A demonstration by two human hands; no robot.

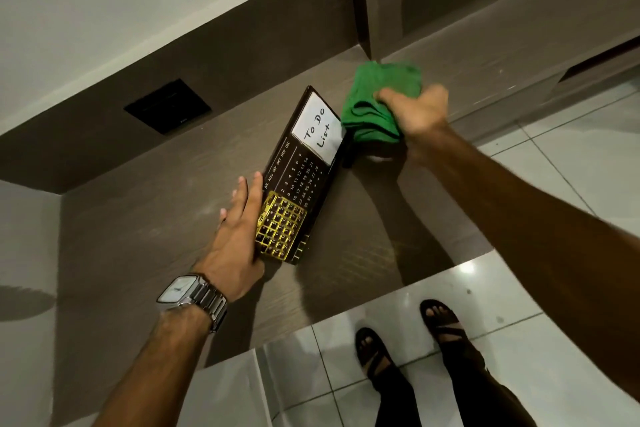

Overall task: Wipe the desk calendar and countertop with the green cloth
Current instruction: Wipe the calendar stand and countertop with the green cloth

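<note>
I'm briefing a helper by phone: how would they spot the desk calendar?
On the brown wood-grain countertop, between the left hand and the bunched green cloth, stands a dark slim desk calendar. Only it carries a white "To Do List" note.

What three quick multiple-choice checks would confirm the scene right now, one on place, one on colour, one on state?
1. Where is the cloth relative to the desk calendar?
A. At its far end, by the white note
B. Under its near end
C. On the floor

2. What colour is the grid frame on the calendar's near end?
A. Red
B. Yellow
C. Blue

3. What is the left hand doing?
A. Gripping the cloth
B. Hanging clear of the countertop
C. Resting open against the calendar's edge

Key: 1 A, the right hand holds it beside the To Do List note. 2 B, the frame is yellow. 3 C, fingers lie extended along the edge.
</note>
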